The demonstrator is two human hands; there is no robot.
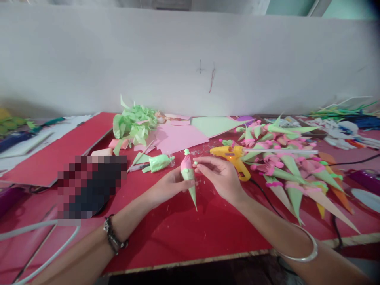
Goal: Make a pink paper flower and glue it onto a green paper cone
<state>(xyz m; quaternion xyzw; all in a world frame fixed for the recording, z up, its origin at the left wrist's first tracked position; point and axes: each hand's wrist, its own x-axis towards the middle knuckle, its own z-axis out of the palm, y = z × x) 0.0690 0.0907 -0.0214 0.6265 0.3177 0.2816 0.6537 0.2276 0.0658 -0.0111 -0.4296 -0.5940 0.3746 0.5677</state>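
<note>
A small pale-green paper cone with a pink upper part and a bright green tip ornament stands nearly upright, its point downward. My left hand is closed around it, thumb across the front. Just right of the cone, my right hand pinches a tiny pale-green ball between thumb and fingertips, close to the cone's side. A yellow glue gun with a long clear glue stick lies beyond my right hand. Left of the cone is a bright green packet in clear wrapping.
Many similar cones are heaped at right. Pink paper sheets and crumpled green paper lie at the back. A blurred dark object sits at left on the red table. A pale wall stands behind.
</note>
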